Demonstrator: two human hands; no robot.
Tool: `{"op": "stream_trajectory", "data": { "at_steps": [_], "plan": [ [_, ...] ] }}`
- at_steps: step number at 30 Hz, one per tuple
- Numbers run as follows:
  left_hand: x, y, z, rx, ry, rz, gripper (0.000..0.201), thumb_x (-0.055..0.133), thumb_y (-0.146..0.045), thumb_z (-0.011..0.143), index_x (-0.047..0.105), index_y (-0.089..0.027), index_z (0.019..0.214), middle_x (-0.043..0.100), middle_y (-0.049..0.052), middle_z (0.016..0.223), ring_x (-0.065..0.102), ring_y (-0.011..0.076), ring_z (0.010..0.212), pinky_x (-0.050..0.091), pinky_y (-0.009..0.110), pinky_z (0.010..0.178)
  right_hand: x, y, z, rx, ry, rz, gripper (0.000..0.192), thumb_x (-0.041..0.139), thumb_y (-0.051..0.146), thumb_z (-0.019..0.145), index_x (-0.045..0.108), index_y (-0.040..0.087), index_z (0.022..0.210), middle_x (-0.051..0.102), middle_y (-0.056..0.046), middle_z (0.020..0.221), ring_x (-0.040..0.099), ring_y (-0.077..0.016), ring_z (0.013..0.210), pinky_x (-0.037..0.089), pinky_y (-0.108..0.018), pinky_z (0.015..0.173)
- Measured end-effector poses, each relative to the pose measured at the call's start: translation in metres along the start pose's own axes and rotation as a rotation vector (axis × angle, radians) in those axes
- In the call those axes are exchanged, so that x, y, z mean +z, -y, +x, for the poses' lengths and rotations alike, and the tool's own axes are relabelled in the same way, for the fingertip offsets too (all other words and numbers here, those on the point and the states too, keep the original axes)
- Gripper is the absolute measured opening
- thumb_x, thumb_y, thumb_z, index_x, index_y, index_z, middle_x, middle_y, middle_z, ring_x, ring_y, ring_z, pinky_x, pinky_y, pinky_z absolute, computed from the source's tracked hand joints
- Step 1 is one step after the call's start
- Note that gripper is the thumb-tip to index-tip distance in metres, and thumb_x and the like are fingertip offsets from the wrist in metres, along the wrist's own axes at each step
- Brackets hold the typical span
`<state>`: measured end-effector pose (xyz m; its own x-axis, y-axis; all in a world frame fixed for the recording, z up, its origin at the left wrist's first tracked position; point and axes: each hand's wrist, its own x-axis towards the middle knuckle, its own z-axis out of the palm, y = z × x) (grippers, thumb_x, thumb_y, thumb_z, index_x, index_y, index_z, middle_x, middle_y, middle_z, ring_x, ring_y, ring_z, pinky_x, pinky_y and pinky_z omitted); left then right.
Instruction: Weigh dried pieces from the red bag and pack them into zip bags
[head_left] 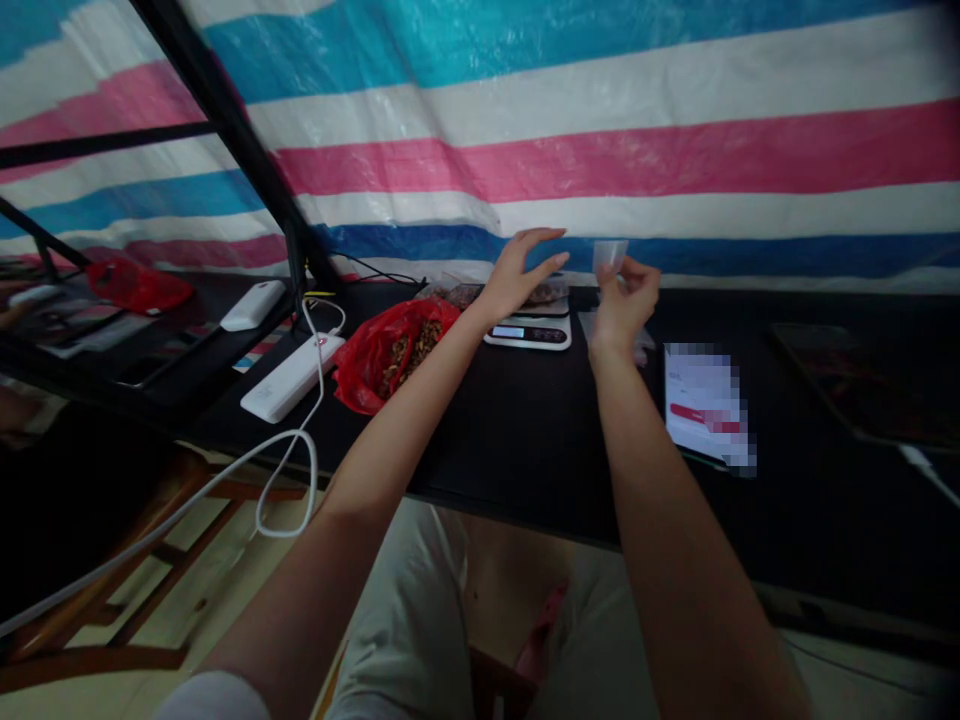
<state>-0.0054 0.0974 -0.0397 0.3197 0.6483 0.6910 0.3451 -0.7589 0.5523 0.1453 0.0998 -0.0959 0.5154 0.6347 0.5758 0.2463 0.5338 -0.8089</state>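
Observation:
My left hand (519,272) reaches over the back of a white digital scale (536,333) with a lit display. Its thumb and fingers are apart, and nothing shows between them. Clear bags with brown contents (551,291) lie on and beside the scale, partly hidden by this hand. To the right, my right hand (627,298) pinches a small translucent plastic bag (609,255) that stands up above the fingers. More clear plastic bags (643,346) lie under and beside that hand. Left of the scale, an open red plastic bag (364,355) holds loose brown dried pieces (409,355).
A white power bank (289,380) with a white cable (313,470) lies on the left of the black table (510,430). A lit phone (705,405) is right of my right forearm, and a dark tablet-like device (855,380) lies farther right. Striped sheeting (600,150) hangs behind.

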Motion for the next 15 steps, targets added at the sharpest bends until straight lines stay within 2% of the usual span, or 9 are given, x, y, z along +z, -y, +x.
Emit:
{"op": "stream_trajectory", "data": {
  "at_steps": [3,5,7,11,15],
  "plan": [
    [-0.021,-0.04,-0.001,0.079,-0.064,0.059,0.033,0.046,-0.037,0.083,0.053,-0.019,0.109,0.05,0.004,0.114,0.039,0.0214,0.115,0.024,0.039,0.098,0.002,0.001,-0.002,0.053,-0.066,0.063,0.028,0.053,0.037,0.076,0.044,0.018,0.095,0.056,-0.008,0.097,0.058,-0.0182,0.09,0.045,-0.04,0.083],
    [-0.031,-0.053,-0.013,0.056,-0.133,0.142,0.027,0.044,-0.034,0.085,0.055,-0.019,0.104,0.052,0.004,0.111,0.042,0.0198,0.111,0.027,0.037,0.097,0.002,0.005,-0.005,0.111,-0.086,0.1,0.032,0.054,0.037,0.074,0.043,0.017,0.097,0.056,-0.009,0.098,0.058,-0.0184,0.091,0.045,-0.039,0.083],
    [-0.037,-0.054,-0.032,0.016,-0.184,0.217,0.022,0.042,-0.028,0.086,0.057,-0.019,0.099,0.054,0.004,0.107,0.045,0.0174,0.106,0.03,0.034,0.095,0.0,0.01,-0.008,0.14,-0.091,0.085,0.039,0.053,0.037,0.074,0.04,0.018,0.106,0.056,-0.009,0.099,0.057,-0.0188,0.09,0.045,-0.039,0.082],
    [-0.036,-0.041,-0.069,-0.084,-0.265,0.314,0.02,0.04,-0.018,0.085,0.059,-0.018,0.09,0.055,0.004,0.1,0.048,0.0159,0.1,0.035,0.03,0.09,-0.004,0.017,-0.01,0.186,-0.008,0.067,0.057,0.048,0.037,0.077,0.025,0.022,0.127,0.055,-0.01,0.104,0.057,-0.0218,0.092,0.043,-0.04,0.08],
    [-0.033,-0.039,-0.081,-0.115,-0.319,0.355,0.019,0.042,-0.012,0.082,0.059,-0.018,0.086,0.055,0.003,0.097,0.048,0.0157,0.097,0.035,0.029,0.088,-0.004,0.022,-0.011,0.203,0.06,0.047,0.053,0.048,0.035,0.074,0.037,0.02,0.123,0.056,-0.01,0.101,0.057,-0.0219,0.09,0.043,-0.037,0.079]
  ]
}}
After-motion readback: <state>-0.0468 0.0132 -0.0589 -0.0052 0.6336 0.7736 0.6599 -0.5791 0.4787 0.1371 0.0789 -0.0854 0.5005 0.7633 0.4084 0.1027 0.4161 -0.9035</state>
